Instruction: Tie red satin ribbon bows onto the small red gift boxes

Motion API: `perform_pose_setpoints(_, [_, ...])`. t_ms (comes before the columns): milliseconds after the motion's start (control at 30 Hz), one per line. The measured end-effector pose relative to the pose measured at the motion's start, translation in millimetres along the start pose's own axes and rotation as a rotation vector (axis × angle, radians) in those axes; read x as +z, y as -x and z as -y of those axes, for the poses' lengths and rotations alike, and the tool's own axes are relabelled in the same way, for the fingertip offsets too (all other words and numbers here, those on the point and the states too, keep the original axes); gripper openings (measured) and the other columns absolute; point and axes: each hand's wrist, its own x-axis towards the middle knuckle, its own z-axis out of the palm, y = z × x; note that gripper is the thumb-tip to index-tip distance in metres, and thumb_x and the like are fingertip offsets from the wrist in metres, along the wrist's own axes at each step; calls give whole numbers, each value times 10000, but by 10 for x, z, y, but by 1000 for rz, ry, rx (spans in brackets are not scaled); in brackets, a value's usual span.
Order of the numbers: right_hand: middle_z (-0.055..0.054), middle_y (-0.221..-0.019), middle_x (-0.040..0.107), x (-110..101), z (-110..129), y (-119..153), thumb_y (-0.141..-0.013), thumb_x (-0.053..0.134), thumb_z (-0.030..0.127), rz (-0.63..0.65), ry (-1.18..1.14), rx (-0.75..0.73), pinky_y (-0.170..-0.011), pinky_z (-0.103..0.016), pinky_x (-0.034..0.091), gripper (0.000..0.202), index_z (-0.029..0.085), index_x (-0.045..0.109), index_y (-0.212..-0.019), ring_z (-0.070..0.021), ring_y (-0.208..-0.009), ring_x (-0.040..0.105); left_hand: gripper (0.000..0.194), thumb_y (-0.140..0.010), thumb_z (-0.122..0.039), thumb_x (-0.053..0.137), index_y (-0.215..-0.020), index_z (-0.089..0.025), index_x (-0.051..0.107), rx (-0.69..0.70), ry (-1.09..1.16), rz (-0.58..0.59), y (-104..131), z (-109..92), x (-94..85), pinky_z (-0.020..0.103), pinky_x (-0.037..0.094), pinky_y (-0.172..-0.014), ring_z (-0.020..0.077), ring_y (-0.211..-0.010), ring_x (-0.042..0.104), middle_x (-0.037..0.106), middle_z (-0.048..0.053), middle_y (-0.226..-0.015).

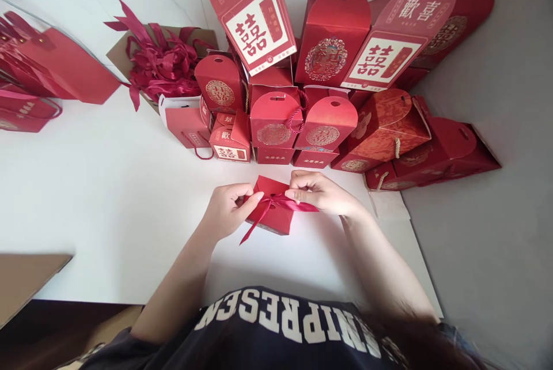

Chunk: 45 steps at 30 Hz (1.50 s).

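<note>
A small red gift box [279,222] sits on the white table in front of me. Across its top runs a dark pink ribbon [249,233], knotted or crossed at the middle, with one tail hanging down over the box's left front. My left hand [231,208] pinches the ribbon at the box's left side, thumb against curled fingers. At the right, my right hand [317,191] pinches the other side of the ribbon, and a loose end shows below its fingers. Whether the middle is a finished bow I cannot tell.
Red gift boxes [322,131] with gold emblems stand stacked along the wall behind. Left of them, a cardboard box [118,50] holds a heap of ribbons [162,64]. Red bags [82,64] lie far left. A cardboard piece [30,283] juts over the table's near left edge.
</note>
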Motion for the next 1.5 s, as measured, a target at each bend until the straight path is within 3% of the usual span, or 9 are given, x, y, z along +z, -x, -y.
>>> perform_pose_setpoints(300, [1, -752, 479, 48, 59, -5, -910, 582, 449, 18, -32, 37, -618, -261, 363, 364, 152, 671, -719, -103, -642, 459, 409, -891, -348, 563, -577, -166, 375, -19, 33, -57, -31, 31, -86, 229, 248, -494, 76, -513, 297, 299, -52, -540])
perform_pose_setpoints(400, [4, -738, 476, 97, 129, 7, -921, 564, 458, 36, 17, 8, -628, -265, 362, 379, 155, 690, -730, -102, -641, 456, 162, -876, -355, 595, -863, -199, 550, -19, 100, -103, -26, 25, -148, 219, 338, -538, 80, -543, 402, 473, -52, -669])
perform_pose_setpoints(467, [6, -741, 479, 128, 155, 20, -923, 559, 464, 42, 46, -3, -634, -263, 364, 374, 162, 699, -752, -102, -646, 460, 188, -860, -342, 615, -973, -217, 531, 21, 79, -206, 15, -15, -191, 224, 382, -586, 85, -586, 438, 520, -43, -768])
perform_pose_setpoints(600, [2, -766, 520, 160, 137, 27, -902, 591, 464, -31, 81, 5, -632, -262, 357, 341, 168, 679, -760, -103, -657, 467, 262, -838, -353, 647, -702, -186, 497, 68, -220, -317, 204, -140, -252, 242, 387, -621, 106, -637, 450, 527, -29, -700])
perform_pose_setpoints(733, [-8, -770, 559, 167, 106, 3, -902, 594, 449, -51, 71, 0, -633, -263, 363, 327, 163, 669, -763, -108, -660, 481, 244, -773, -413, 729, -785, -200, 609, 40, -439, -294, 400, -164, -188, 246, 419, -629, 129, -728, 551, 622, -17, -788])
perform_pose_setpoints(900, [-7, -736, 607, 195, 107, -9, -911, 575, 459, 14, -24, 30, -650, -253, 392, 345, 159, 644, -756, -114, -665, 528, 82, -872, -281, 639, -868, -244, 712, 80, -327, -350, 485, -91, -58, 191, 457, -617, 116, -850, 620, 669, -6, -898])
perform_pose_setpoints(1000, [-4, -723, 617, 218, 99, -3, -916, 568, 454, 56, -89, 57, -657, -247, 400, 344, 156, 631, -756, -115, -676, 558, 99, -889, -288, 615, -896, -232, 696, -10, -160, -260, 479, -131, -58, 203, 479, -675, 123, -848, 637, 698, -3, -933])
perform_pose_setpoints(1200, [21, -668, 578, 241, 94, -18, -929, 554, 443, 60, -106, 57, -631, -235, 381, 348, 160, 582, -728, -95, -623, 521, 250, -898, -437, 563, -879, -203, 651, -362, 236, -77, 382, -229, -74, 211, 430, -481, 94, -497, 520, 623, -20, -676])
perform_pose_setpoints(1500, [38, -629, 508, 225, 85, -31, -913, 544, 511, 42, -93, 72, -558, -233, 320, 418, 171, 501, -673, -83, -572, 399, 301, -832, -432, 639, -692, -167, 613, -309, 171, -78, 276, -90, -73, 226, 409, -577, 116, -613, 497, 592, -11, -654])
